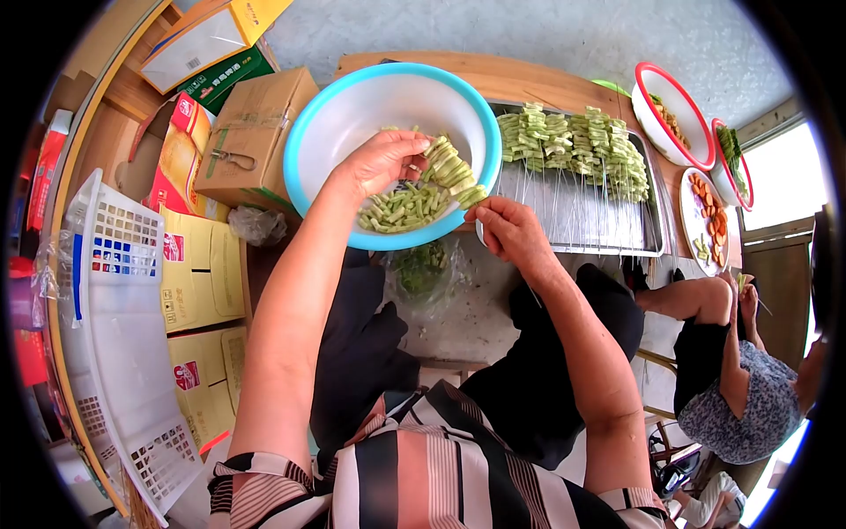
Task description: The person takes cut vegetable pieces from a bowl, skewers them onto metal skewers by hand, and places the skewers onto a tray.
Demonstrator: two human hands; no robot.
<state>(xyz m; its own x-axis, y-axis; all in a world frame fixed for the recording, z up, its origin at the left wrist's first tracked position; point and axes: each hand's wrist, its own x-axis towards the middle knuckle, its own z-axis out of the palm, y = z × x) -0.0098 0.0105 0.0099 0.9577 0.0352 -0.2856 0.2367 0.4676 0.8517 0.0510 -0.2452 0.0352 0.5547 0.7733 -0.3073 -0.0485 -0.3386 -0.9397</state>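
A skewer of short-cut green beans (449,167) slants over a white basin with a blue rim (304,150). My right hand (511,231) is closed around its lower end, at the basin's right edge. At the upper end, the bent fingers of my left hand (383,160) pinch the beans; exactly what sits between the fingertips is partly hidden. Loose cut green beans (401,208) lie in the bottom of the basin below both hands. To the right, a metal tray (564,212) holds several finished-looking bean skewers (573,145), their thin sticks pointing toward me.
Red-rimmed bowls (641,106) and a plate of orange slices (712,225) stand at the table's right end. Cardboard boxes (256,132) and a white plastic basket (132,353) are on my left. Another person (740,388) sits at right, holding a skewer.
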